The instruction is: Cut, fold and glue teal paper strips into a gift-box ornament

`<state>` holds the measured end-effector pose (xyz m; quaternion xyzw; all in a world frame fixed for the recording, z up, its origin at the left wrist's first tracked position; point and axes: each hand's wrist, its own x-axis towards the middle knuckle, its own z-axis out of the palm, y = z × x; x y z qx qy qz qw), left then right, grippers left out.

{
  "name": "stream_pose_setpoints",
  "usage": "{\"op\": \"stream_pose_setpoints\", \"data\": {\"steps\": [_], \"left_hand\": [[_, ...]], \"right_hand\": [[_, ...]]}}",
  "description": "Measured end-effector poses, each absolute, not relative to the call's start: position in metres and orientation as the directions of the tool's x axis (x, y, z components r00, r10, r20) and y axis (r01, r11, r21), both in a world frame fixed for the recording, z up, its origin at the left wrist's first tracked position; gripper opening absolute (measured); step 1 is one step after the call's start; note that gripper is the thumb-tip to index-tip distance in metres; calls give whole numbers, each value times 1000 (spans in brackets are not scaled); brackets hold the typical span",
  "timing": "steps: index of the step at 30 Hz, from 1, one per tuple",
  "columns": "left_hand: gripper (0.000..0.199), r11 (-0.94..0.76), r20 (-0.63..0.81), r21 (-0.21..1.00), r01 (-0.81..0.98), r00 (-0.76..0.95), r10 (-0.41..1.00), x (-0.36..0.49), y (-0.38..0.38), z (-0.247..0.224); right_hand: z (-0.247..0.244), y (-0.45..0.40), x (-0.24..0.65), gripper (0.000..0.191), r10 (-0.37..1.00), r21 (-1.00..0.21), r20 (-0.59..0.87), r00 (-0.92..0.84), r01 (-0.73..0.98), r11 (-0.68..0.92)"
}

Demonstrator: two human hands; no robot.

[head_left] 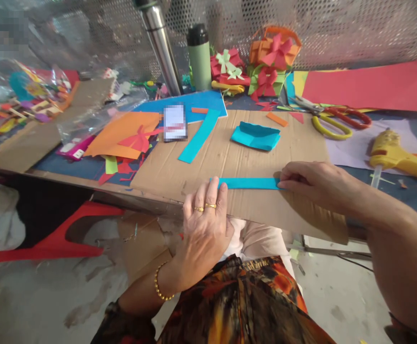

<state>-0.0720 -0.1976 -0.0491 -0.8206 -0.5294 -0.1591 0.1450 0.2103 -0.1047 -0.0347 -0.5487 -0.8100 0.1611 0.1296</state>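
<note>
A narrow blue paper strip [250,183] lies crosswise near the front edge of a cardboard sheet [298,205]. My left hand [205,224] rests over the strip's left end, fingers stretched out and pressing it down. At the strip's right end, my right hand [307,181] pinches the paper between thumb and fingers. Farther back on the cardboard are a folded teal paper piece [257,137] with raised sides and a second blue strip [199,137] lying slantwise.
Red-and-yellow-handled scissors [332,122] and a yellow glue gun [391,150] lie to the right. A phone [174,122] and orange paper [122,131] are at left. Behind stand a steel flask [163,50], a green bottle [199,62] and paper baskets [268,79].
</note>
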Motion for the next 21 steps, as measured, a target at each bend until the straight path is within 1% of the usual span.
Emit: {"op": "stream_pose_setpoints", "data": {"steps": [5, 9, 14, 18, 21], "left_hand": [[60, -410, 440, -46, 911, 387, 810, -74, -199, -55], [61, -414, 440, -36, 909, 387, 810, -74, -197, -56], [57, -436, 474, -38, 899, 401, 784, -74, -194, -54], [57, -464, 476, -30, 885, 421, 772, -79, -191, -55], [59, -494, 463, -42, 868, 455, 761, -84, -189, -57]], "right_hand": [[-37, -106, 211, 21, 927, -397, 67, -368, 843, 363], [-35, -106, 210, 19, 934, -398, 33, -357, 852, 340], [-26, -106, 205, 17, 937, -406, 13, -349, 855, 323], [-19, -108, 203, 16, 932, -426, -22, -362, 847, 319], [-21, -108, 204, 16, 939, -426, -14, -344, 851, 306]]}}
